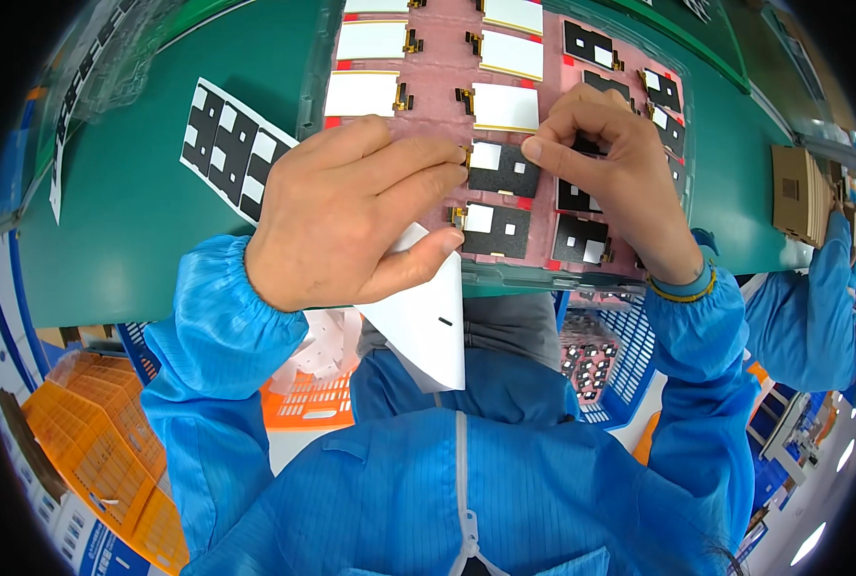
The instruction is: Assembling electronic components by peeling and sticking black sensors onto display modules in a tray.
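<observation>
My left hand (351,211) reaches across the tray's near left part, fingers stretched out. Its fingertips press the left end of a flat panel by its small gold-and-black connector. On that panel lies a black sticker (510,171) with square cut-outs. My right hand (615,158) pinches at the upper right corner of this sticker with thumb and forefinger. Beneath my left palm is a white sheet (433,307), curling down past the table edge. A strip of black stickers (226,144) shows on the left, partly covered by the same hand.
The clear plastic tray (567,280) has a pink lining and several panels, some white, some black-covered. It sits on a green table (111,240). Orange crates (92,432) and a blue basket (630,374) stand below. Cardboard pieces (797,197) and a co-worker's blue sleeve (812,307) are at right.
</observation>
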{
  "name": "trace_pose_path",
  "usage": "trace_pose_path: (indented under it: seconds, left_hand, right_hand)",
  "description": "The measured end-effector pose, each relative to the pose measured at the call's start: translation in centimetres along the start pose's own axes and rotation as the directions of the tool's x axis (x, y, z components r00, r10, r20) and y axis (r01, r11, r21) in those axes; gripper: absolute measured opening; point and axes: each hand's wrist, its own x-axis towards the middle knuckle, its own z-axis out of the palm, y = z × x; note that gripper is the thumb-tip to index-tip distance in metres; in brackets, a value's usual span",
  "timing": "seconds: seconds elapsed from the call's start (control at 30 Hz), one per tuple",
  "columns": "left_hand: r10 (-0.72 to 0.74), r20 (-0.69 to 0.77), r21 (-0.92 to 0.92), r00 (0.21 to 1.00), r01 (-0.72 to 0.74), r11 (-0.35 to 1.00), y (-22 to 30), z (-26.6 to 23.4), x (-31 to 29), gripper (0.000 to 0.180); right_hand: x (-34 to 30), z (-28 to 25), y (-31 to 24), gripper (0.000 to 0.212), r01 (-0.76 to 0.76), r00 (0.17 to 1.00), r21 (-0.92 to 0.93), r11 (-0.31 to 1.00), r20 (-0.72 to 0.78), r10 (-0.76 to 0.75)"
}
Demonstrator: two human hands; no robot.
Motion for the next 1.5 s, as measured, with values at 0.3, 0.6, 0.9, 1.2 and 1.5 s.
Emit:
trace_pose_path:
  seconds: [0.3,0.6,0.9,1.2,1.5]
  left_hand:
    - [-0.007,-0.024,0.017,1.0,0.007,1.0,0.3,0.2,-0.1,0.042]
    - [-0.006,0.006,0.045,1.0,0.006,0.999,0.9,-0.2,0.0,0.04]
    - [-0.062,-0.027,0.021,0.998,0.063,0.998,3.3,-5.0,0.6,0.024]
    - [-0.241,0.486,-0.164,0.84,0.359,0.919,6.3,-10.3,0.4,0.037]
    - [-0.297,0.7,-0.281,0.65,0.632,0.722,8.1,-9.1,-1.5,0.037]
  right_hand:
    - [-0.4,0.9,0.1,0.015,0.103,0.99,-0.137,0.985,-0.083,-0.115]
    - [-1.2,2.0,-1.4,0.016,0.338,0.863,-0.605,0.721,-0.107,-0.495]
    - [-5.0,1.6,-5.6,0.024,0.388,0.921,0.044,0.921,0.024,-0.389]
    - [-8.3,1.9,-5.3,0.019,0.01,0.93,0.549,0.836,0.302,-0.209]
    - [-13.2,1.4,-6.4,0.03,0.433,0.882,-0.172,0.885,-0.123,-0.456]
